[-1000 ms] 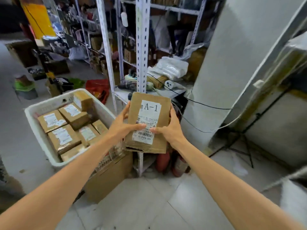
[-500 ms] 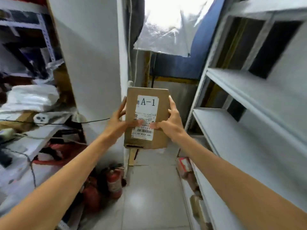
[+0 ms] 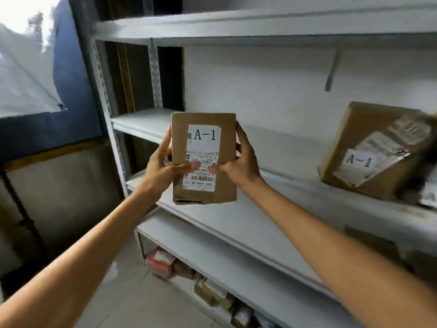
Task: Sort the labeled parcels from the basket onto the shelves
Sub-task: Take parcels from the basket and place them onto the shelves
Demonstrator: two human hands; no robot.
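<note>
View swung from aisle to shelves | parcel [image 3: 204,159] upright, in air before shelf [image 3: 283,162] | left hand [image 3: 163,166], right hand [image 3: 238,162] grip its sides | advice: set flat near box [image 3: 373,152], A-1 label outward

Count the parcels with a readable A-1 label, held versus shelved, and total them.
Held parcel, gripped by left hand and right hand: 1
Shelved parcel, resting on the shelf at right: 1
Total: 2
Bottom-shelf boxes are too blurred to read.
</note>
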